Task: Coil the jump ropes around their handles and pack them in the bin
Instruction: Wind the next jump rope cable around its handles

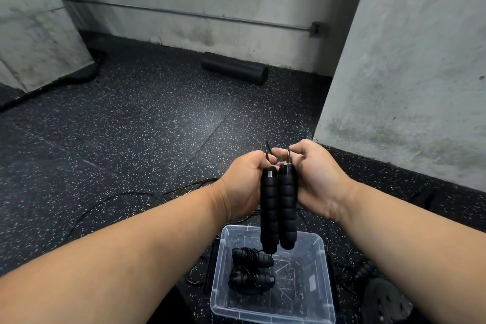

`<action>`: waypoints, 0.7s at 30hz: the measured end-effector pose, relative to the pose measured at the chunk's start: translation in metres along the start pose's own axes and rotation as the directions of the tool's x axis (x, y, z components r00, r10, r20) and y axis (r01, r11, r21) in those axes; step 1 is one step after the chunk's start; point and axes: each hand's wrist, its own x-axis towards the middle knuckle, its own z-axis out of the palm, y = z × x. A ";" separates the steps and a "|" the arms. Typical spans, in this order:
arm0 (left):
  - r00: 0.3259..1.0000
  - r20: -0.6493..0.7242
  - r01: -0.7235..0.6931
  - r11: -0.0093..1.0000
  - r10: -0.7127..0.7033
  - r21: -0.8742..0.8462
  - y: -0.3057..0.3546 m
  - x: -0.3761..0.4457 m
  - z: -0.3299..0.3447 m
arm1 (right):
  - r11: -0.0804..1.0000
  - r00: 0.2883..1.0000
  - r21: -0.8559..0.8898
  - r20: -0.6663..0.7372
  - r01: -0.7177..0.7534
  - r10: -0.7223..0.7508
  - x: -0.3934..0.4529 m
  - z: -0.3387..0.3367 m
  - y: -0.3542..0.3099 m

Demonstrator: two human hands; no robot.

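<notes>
Two black ridged jump rope handles hang side by side, upright, above the clear plastic bin. My left hand grips the top of the left handle, and my right hand pinches the top of the right handle where the thin rope comes out. The thin black rope trails loose over the floor behind my arms. Inside the bin lie two coiled jump ropes, one in front of the other, at its left side.
The bin stands on a black speckled rubber floor. A black foam roller lies against the back wall. A concrete pillar rises at the right. Another rope handle and a black weight plate lie right of the bin.
</notes>
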 end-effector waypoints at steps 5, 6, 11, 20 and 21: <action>0.998 -0.029 -0.042 0.990 0.047 0.137 -0.005 0.002 -0.003 | 0.998 0.999 -0.057 -0.021 -0.030 0.029 0.000 0.000 0.002; 0.998 -0.026 -0.048 0.990 0.052 0.131 -0.006 0.003 -0.003 | 0.998 0.999 -0.060 -0.025 -0.034 0.032 -0.001 0.001 0.002; 0.998 -0.024 -0.051 0.996 0.053 0.076 -0.004 0.005 -0.004 | 0.998 0.999 -0.043 -0.022 -0.040 0.039 -0.006 0.005 0.003; 0.994 -0.048 -0.077 0.947 0.097 0.310 -0.011 0.006 -0.008 | 0.999 0.997 0.041 -0.071 -0.034 0.037 -0.010 0.011 0.002; 0.994 -0.037 -0.087 0.938 0.106 0.336 -0.012 0.006 -0.009 | 0.997 0.997 0.063 -0.070 -0.037 0.042 -0.011 0.012 0.002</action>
